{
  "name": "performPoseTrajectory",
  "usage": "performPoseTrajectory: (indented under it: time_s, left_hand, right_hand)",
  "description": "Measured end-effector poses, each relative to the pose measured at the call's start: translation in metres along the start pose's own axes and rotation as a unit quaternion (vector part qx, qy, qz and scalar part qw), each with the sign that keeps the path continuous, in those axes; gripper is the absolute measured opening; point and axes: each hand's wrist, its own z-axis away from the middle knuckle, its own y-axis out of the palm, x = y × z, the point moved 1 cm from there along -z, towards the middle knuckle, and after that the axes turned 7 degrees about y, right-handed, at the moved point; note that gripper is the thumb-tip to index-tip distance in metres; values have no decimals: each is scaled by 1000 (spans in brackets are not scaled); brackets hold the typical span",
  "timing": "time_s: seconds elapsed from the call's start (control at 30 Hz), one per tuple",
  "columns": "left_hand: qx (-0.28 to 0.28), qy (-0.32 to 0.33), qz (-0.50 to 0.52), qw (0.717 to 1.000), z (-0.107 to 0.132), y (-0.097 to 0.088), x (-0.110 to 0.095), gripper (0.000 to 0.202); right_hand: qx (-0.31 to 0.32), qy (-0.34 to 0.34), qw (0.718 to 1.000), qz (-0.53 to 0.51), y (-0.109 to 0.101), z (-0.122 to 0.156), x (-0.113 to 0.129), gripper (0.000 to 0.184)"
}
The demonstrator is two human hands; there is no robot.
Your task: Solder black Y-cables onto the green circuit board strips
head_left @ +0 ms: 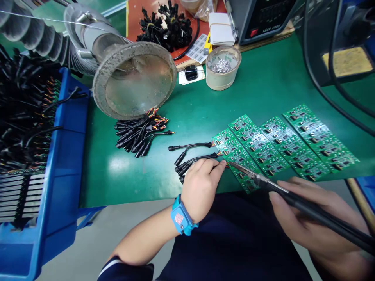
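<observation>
My right hand grips a soldering iron, its tip resting at the left edge of the nearest green circuit board. Close to that tip, my left hand is closed with its fingertips pinching a black connector cable whose coloured wire ends meet the board; most of that cable is hidden under the hand. A blue wrist strap circles my left wrist. More black cables run leftward from the same board's edge. To the right lie further board panels in slanting rows.
A pile of loose cables lies left of centre, under a round fume extractor hood. Behind the boards stands a tub with metal shavings. A blue crate full of cables is at left; a soldering station sits at the back.
</observation>
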Motion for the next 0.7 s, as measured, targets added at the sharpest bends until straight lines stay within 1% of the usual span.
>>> performPoseTrajectory:
  time_s: [0.17,0.27,0.37,0.5,0.7]
  left_hand:
    - [23,0,-26,999,-1,-1,-2,29]
    - [35,-3,-42,998,-2,-2,-3,29]
    - [44,-6,-48,998,-2,-3,-4,28]
    - [55,-12,-57,997,-3,-2,-4,28]
    - [62,-13,-61,996,-3,-1,-4,28]
  right_hand:
    - [-12,21,1000,2,-2,-2,-2,24]
    - [-22,40,999,5,0,1,-4,25]
    - [-37,33,999,14,3,4,-5,28]
    - [-22,27,999,2,5,3,-5,33]
    - [-21,29,999,4,3,1,-4,28]
